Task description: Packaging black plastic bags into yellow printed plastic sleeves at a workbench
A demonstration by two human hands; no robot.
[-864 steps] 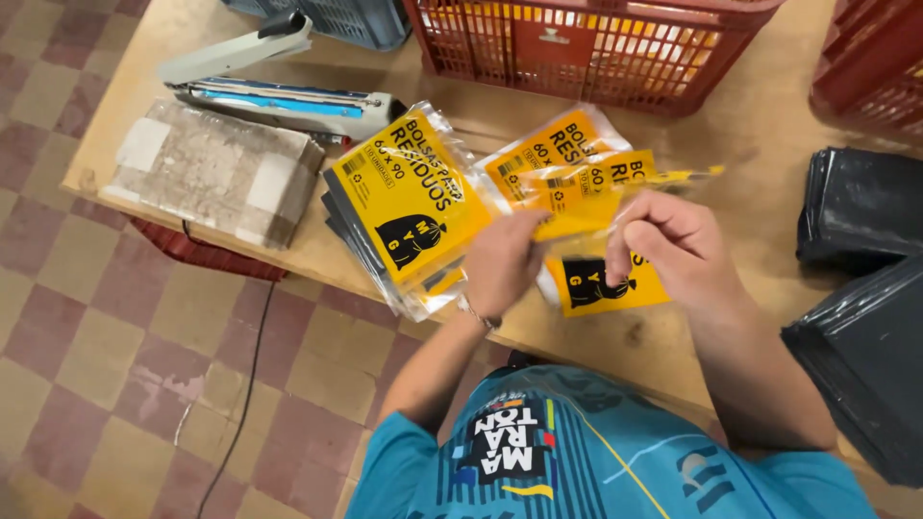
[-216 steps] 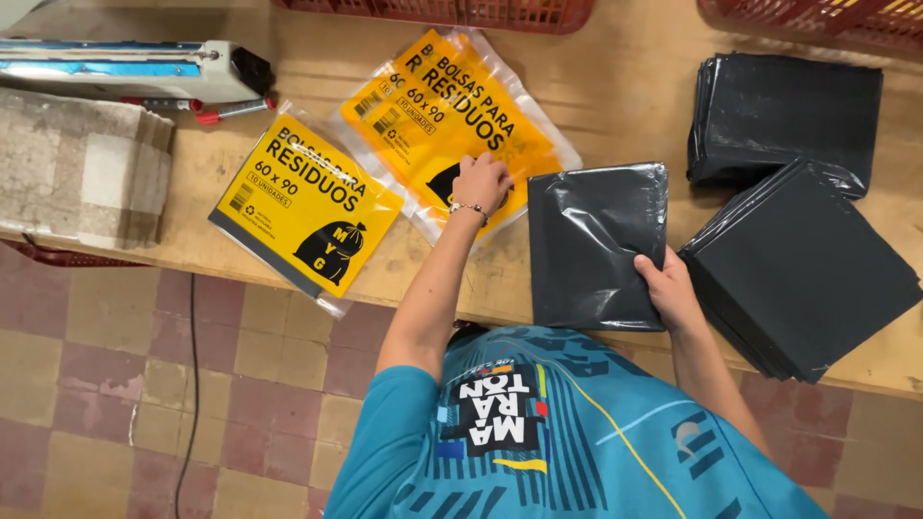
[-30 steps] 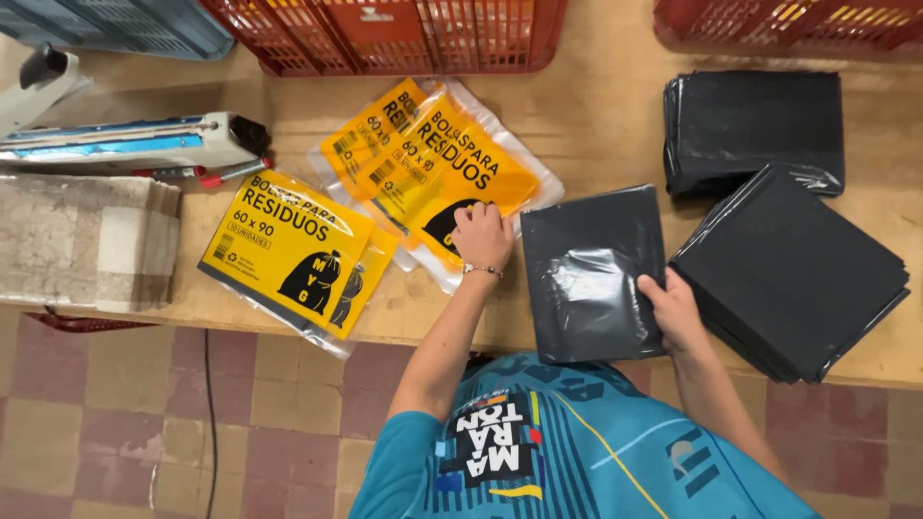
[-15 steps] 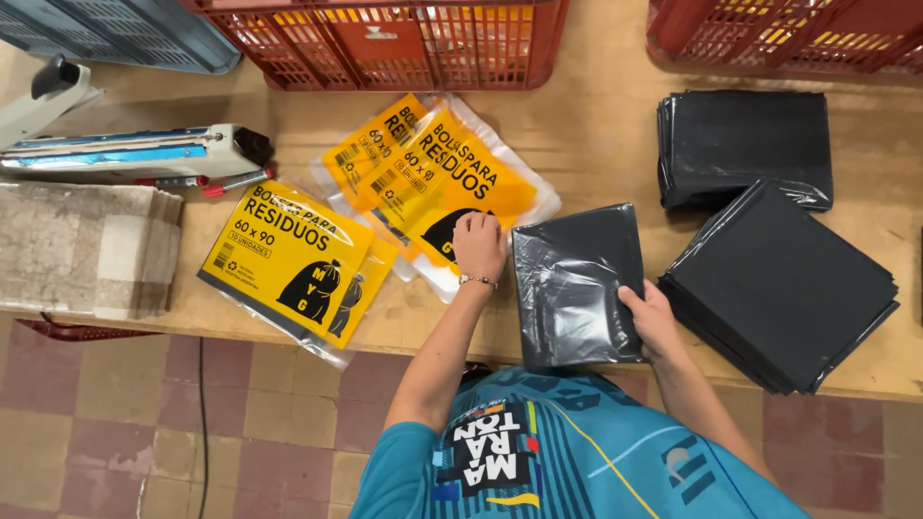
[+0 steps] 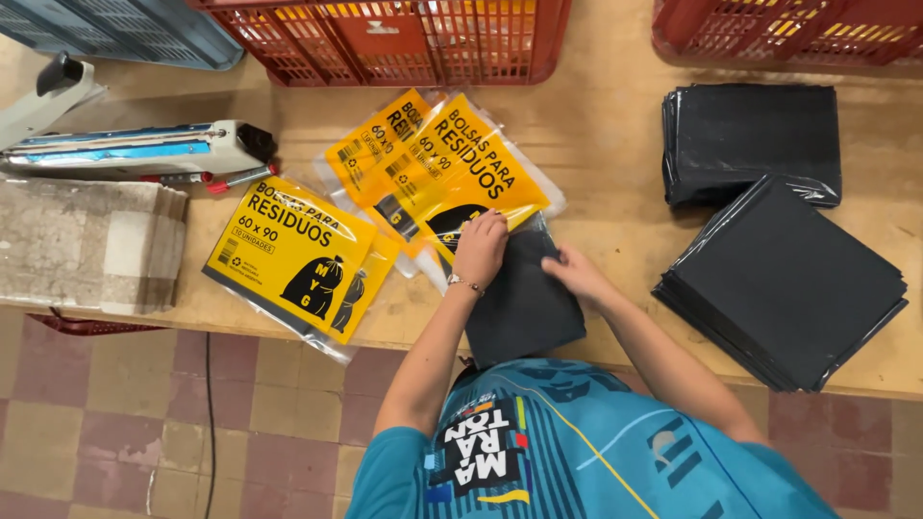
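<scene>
On the table (image 5: 615, 202), label packets (image 5: 452, 173) lie centre frame, bag stacks (image 5: 779, 269) right, sealer (image 5: 135, 149) upper left, crates (image 5: 404, 34) along the top.

A folded black plastic bag (image 5: 524, 308) lies flat on the wooden table, just below the centre of the frame, its lower edge reaching the table's near edge. Its upper end slips under the lowest of the clear sleeves with yellow printed cards (image 5: 461, 183), which fan out overlapping above it, centre-left, and tilt up toward the right.
</scene>
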